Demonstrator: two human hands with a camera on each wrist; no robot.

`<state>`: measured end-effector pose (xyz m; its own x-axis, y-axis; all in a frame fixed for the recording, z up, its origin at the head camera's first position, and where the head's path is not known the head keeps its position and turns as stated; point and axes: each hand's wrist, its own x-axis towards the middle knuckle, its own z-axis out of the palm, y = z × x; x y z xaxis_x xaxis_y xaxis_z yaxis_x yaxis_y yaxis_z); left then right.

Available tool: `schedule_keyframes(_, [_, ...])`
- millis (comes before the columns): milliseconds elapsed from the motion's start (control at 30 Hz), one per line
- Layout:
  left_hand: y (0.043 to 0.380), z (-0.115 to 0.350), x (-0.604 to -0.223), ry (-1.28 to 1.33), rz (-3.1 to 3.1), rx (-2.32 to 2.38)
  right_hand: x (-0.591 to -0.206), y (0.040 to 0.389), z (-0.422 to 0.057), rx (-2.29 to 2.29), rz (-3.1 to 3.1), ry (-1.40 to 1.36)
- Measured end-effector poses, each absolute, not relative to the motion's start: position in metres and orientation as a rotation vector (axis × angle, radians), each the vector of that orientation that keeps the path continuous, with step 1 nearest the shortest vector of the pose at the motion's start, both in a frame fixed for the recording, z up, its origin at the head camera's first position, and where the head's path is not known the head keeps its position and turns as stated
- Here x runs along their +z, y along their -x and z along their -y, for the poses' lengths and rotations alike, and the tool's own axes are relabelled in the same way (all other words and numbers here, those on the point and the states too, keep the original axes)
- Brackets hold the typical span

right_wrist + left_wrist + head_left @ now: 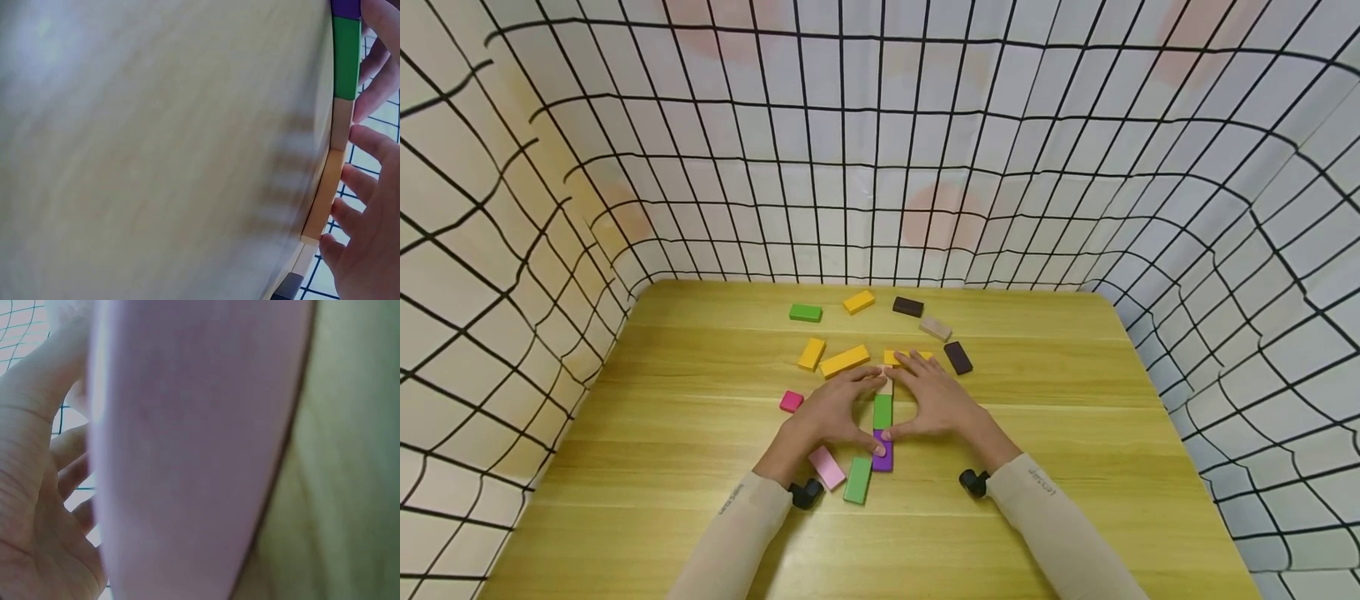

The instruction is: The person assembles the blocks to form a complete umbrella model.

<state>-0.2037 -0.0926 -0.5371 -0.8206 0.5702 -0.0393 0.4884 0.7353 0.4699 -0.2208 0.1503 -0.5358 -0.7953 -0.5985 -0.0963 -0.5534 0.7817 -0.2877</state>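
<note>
A purple block (pixel 883 463), a green block (pixel 883 412) and a beige block (pixel 887 387) line up end to end on the table. Across the far end of this column lies an orange-yellow block (pixel 891 358). My left hand (pixel 829 410) arches along the column's left side, its thumb tip at the purple block and its fingers by the beige one. From the right, my right hand (pixel 937 398) mirrors it, thumb by the purple block, fingertips reaching the beige and orange-yellow blocks. A pink block (pixel 194 450) fills much of the left wrist view.
A light green block (pixel 857 481) lies near the left wrist, and a red block (pixel 792 402) left of that hand. Farther back are several orange-yellow, green, dark and beige blocks, including a dark block (pixel 958 357). Black wire mesh (pixel 872 204) encloses the wooden table (pixel 1075 500).
</note>
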Motion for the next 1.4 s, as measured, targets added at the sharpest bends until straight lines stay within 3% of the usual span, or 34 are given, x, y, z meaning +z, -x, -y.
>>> schedule_keyframes(667, [0.204,0.108,-0.532,-0.794,-2.674,0.82,-0.534,0.22,-0.147,-0.36,-2.776,0.884])
schedule_keyframes(1400, [0.251,0.113,-0.529,-0.612,-2.896,0.757,-0.535,0.22,-0.151,-0.386,-2.772,0.871])
